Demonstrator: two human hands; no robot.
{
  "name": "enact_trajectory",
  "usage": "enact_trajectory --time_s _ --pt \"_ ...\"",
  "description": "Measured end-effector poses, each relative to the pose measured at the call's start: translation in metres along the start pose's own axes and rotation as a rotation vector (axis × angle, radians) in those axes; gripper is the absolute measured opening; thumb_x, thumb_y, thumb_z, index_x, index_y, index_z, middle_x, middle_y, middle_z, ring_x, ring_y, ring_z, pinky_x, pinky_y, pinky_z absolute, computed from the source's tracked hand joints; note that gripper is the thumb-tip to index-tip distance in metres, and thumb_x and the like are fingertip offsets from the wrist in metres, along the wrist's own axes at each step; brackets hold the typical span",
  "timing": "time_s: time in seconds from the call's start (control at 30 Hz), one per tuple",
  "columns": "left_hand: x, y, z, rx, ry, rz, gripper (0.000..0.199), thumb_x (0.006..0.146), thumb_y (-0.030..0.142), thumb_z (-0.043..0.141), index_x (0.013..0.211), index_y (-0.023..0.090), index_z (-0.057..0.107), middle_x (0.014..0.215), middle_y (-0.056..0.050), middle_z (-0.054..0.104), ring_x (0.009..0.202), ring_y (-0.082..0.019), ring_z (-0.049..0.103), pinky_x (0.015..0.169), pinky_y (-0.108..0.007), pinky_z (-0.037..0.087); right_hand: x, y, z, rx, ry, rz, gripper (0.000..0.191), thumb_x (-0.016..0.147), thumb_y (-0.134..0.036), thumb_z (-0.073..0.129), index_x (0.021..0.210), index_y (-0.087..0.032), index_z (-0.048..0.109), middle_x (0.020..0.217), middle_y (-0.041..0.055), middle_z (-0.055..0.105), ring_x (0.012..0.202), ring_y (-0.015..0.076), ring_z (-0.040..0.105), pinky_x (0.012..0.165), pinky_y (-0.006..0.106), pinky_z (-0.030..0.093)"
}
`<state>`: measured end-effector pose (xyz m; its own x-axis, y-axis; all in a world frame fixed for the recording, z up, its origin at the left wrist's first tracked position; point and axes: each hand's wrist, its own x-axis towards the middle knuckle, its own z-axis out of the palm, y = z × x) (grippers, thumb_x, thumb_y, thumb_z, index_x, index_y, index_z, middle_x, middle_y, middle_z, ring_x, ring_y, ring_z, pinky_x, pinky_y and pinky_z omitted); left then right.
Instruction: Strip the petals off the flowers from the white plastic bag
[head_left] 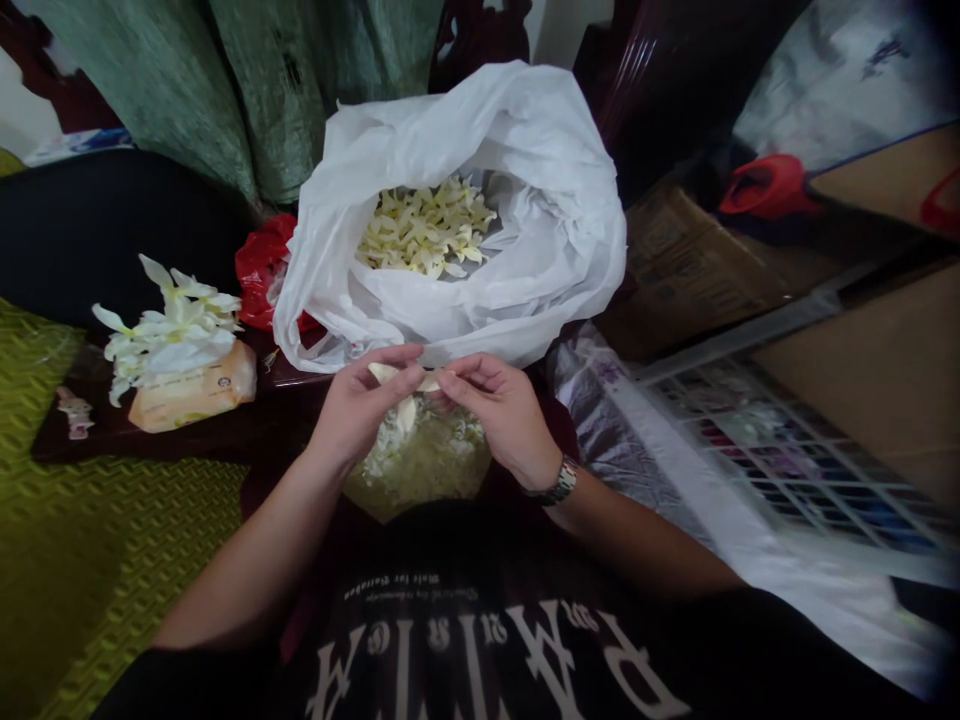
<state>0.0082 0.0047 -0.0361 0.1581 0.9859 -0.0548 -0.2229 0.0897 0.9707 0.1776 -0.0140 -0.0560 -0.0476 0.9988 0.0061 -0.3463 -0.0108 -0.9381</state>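
A pale cream flower [406, 412] is pinched between my two hands, above a clear plastic bag [420, 470] in my lap that holds more pale blossoms. My left hand [369, 398] has its thumb and fingers closed on the flower's left part. On the right, my right hand [501, 405], with a metal watch at the wrist, pinches its other end. Just beyond both hands, a large white plastic bag [540, 290] stands open, with many cream-white flowers [427, 225] inside.
White flowers [176, 325] lie on an orange-and-cream packet [195, 390] at the left, near a red bag [264, 270]. A cardboard box [690, 265] and a white wire rack [795, 455] stand at the right. Green sacks [277, 90] are behind.
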Motion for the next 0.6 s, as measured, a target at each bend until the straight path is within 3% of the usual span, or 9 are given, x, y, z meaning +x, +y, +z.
enact_trajectory --time_s 0.13,0.3,0.47,0.6 --pt "0.001 -0.001 -0.005 -0.066 0.045 -0.100 0.023 0.069 0.035 0.089 0.087 0.023 0.082 0.080 -0.003 0.077 0.069 -0.013 0.065 0.068 -0.027 0.052 -0.002 -0.003 -0.002 0.003 0.048 -0.008 0.031 0.073 -0.045 0.085 0.081 -0.021 0.067 0.073 -0.0009 0.074 0.064 0.0132 0.069 0.068 0.030 0.060" --pt "0.000 0.001 -0.005 -0.044 0.020 -0.071 0.017 0.073 0.035 0.087 0.085 0.023 0.082 0.081 -0.003 0.075 0.068 -0.012 0.063 0.067 -0.027 0.050 -0.006 -0.001 -0.005 -0.050 -0.025 0.009 0.028 0.079 -0.044 0.081 0.086 -0.021 0.067 0.075 -0.0007 0.074 0.068 0.0137 0.069 0.071 0.031 0.059" --pt "-0.003 0.004 -0.006 0.175 -0.051 0.137 0.009 0.077 0.032 0.084 0.077 0.024 0.081 0.082 -0.002 0.069 0.079 -0.014 0.059 0.076 -0.027 0.047 -0.007 -0.009 -0.006 -0.318 -0.005 -0.225 0.030 0.083 -0.038 0.078 0.109 -0.026 0.069 0.110 0.0038 0.075 0.105 0.0191 0.068 0.096 0.037 0.055" --pt "-0.007 0.006 -0.004 0.303 -0.081 0.245 0.017 0.077 0.032 0.084 0.068 0.021 0.075 0.073 0.000 0.061 0.073 -0.013 0.054 0.072 -0.027 0.043 -0.006 -0.013 -0.003 -0.424 -0.074 -0.328 0.018 0.087 -0.037 0.075 0.102 -0.026 0.076 0.108 0.0036 0.077 0.106 0.0205 0.068 0.102 0.040 0.051"
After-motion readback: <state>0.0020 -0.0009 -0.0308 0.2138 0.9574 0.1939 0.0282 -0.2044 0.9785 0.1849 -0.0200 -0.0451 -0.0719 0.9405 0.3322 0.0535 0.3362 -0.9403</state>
